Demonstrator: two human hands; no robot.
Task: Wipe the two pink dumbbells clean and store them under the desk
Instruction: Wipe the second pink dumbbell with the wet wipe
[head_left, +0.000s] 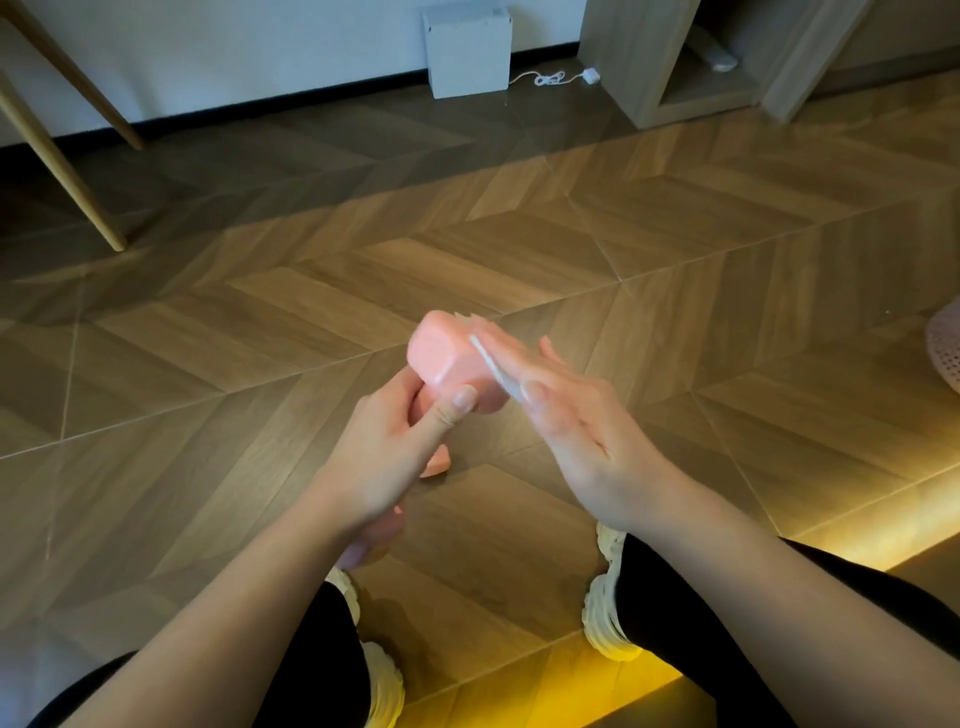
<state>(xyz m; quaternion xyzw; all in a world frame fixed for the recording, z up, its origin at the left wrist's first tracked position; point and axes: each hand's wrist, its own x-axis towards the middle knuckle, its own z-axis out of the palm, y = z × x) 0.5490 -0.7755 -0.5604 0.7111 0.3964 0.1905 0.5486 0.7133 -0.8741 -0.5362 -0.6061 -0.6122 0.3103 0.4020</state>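
Pink dumbbell (447, 364) wiping: gripping handle in left hand (384, 447), pointing long axis away, pressing white wipe (496, 371) on far head with flat right hand (582, 431).

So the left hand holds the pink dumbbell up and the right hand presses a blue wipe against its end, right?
Not quite: the wipe is white, not blue. The head view shows the left hand holding the pink dumbbell while the right hand presses the wipe against its end.
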